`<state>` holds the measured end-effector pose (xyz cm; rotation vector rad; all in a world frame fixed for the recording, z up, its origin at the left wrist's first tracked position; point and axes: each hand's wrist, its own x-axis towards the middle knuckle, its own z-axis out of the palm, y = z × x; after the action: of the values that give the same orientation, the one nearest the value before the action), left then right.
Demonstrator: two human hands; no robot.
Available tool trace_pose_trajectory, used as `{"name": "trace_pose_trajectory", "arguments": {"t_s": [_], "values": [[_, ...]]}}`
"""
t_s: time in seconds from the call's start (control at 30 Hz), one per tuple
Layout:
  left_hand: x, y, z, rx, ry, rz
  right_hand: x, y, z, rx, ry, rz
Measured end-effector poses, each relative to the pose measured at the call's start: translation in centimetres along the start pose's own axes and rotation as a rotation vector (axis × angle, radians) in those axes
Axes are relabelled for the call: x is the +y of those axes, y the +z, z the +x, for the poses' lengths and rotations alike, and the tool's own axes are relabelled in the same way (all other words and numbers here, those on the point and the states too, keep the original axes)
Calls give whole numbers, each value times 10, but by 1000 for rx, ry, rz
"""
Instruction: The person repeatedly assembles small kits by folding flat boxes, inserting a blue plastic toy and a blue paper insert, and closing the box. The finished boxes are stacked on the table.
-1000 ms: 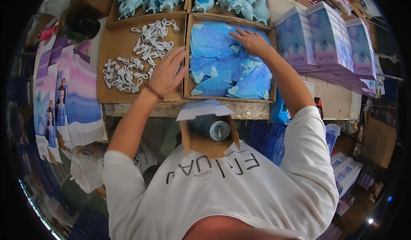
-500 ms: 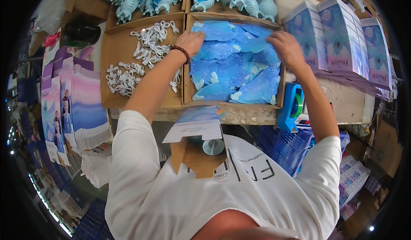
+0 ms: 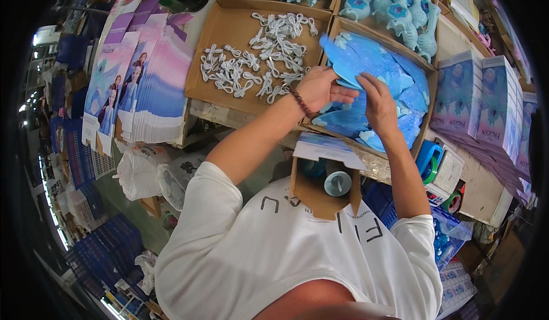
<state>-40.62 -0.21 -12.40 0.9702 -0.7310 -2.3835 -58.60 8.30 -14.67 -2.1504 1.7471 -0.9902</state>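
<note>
Far left: stack of printed card sheets (image 3: 150, 86) leaning beside the bench; next right, shallow cardboard tray (image 3: 213, 63) holding a loose heap of white cord loops (image 3: 257, 63); left hand (image 3: 320, 88), beaded bracelet at the wrist, reaches over the tray edge into the neighbouring box, fingers curled and closed on the edge of a blue card piece (image 3: 349, 63), thumb pressed on top; right hand (image 3: 378, 104) just beside it, touching the same pile, fingers bent downward and pinched on blue sheets, not spread; the blue card pieces fill the cardboard box (image 3: 426, 123) in the middle of the bench, right of the cord tray; near the chest, below both hands, a small open carton (image 3: 323, 197) with a pale blue round object inside; far row: pale blue plastic toys (image 3: 394, 6); far right: boxed products (image 3: 486, 100) stacked upright.
</note>
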Motion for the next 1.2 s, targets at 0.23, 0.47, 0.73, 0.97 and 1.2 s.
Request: {"name": "trace_pose_trajectory", "arguments": {"t_s": [0.23, 0.47, 0.73, 0.97, 1.2], "values": [[23, -145, -32, 357, 562, 1699, 12, -15, -20, 147, 698, 467], [51, -249, -18, 580, 216, 1828, -14, -67, -80, 453, 774, 687], [56, -253, -25, 484, 297, 2098, -83, -111, -131, 697, 737, 653], [57, -262, -31, 450, 231, 2140, -122, -130, -169, 781, 739, 538], [73, -267, -46, 536, 370, 1910, -133, -135, -166, 801, 680, 574]]}}
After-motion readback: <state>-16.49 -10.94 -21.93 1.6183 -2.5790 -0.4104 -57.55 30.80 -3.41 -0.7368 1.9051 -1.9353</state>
